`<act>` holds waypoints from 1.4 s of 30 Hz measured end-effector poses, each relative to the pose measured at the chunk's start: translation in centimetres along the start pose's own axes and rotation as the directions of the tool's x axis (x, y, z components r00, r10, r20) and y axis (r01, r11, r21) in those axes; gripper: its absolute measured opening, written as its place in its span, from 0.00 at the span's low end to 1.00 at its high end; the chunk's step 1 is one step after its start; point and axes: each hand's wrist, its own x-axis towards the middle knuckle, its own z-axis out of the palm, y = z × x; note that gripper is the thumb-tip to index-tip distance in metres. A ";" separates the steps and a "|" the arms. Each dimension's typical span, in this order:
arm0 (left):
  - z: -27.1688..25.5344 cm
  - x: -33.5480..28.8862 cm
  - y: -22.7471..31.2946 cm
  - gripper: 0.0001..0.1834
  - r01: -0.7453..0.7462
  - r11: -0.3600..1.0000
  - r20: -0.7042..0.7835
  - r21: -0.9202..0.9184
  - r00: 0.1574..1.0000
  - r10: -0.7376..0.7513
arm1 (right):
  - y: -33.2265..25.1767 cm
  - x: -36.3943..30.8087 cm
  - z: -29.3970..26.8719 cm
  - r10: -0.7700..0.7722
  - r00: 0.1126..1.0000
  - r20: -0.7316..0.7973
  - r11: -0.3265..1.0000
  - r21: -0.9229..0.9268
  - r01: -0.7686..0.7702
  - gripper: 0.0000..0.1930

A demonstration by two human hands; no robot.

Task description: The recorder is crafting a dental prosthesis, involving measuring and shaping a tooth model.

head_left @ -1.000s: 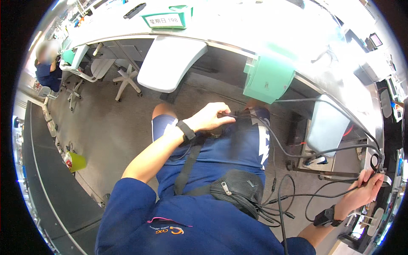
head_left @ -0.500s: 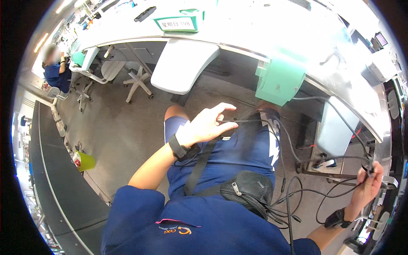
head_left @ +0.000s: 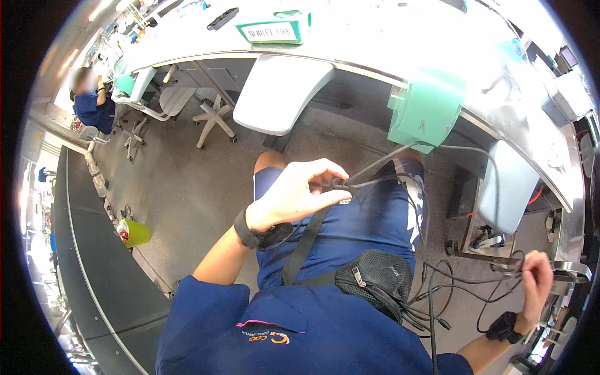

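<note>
My left hand [head_left: 294, 195] is closed above my lap, thumb and forefinger curled round a dark cable [head_left: 377, 181] where strands come together. From there the cable runs right toward my right leg, and a grey strand arcs up past the mint-green box. Out at the right, my right hand [head_left: 536, 282] is raised, its fingers curled and slightly blurred, at a loop of black cable [head_left: 478, 280]. More black cable hangs in loose loops beside a black mesh pouch [head_left: 375, 278] at my waist.
A white workbench [head_left: 369, 37] curves across the far side, bearing a green sign holder [head_left: 272, 31]. Below its edge hang a mint-green box [head_left: 428, 112] and pale armrests [head_left: 281, 94]. A lime bin [head_left: 135, 232] stands on the floor at left; a person [head_left: 94, 103] sits far left.
My left hand has closed round the cable, its fingers apart before. My right hand has moved slightly down and nearer, and the grey strand now arcs higher. The view has shifted slightly.
</note>
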 end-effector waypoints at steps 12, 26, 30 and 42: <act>1.2 -2.6 3.4 0.18 -0.329 0.937 0.052 0.120 0.944 0.325 | -9.6 3.0 6.9 -0.123 0.988 -0.090 0.749 -0.662 0.033 0.10; 5.2 -2.6 4.9 0.14 -0.313 0.949 0.097 -0.041 0.944 0.316 | -7.1 6.1 18.7 -0.712 0.634 0.302 0.459 -0.482 0.746 0.10; 5.7 -2.1 5.7 0.08 -0.204 0.978 0.110 -0.045 0.972 0.208 | -6.1 5.8 19.4 -0.738 0.598 0.314 0.418 -0.484 0.769 0.06; 5.7 1.2 5.4 0.08 -0.252 0.968 0.041 -0.004 0.967 0.252 | -3.8 5.6 18.5 -0.802 0.545 0.243 0.475 -0.293 0.830 0.11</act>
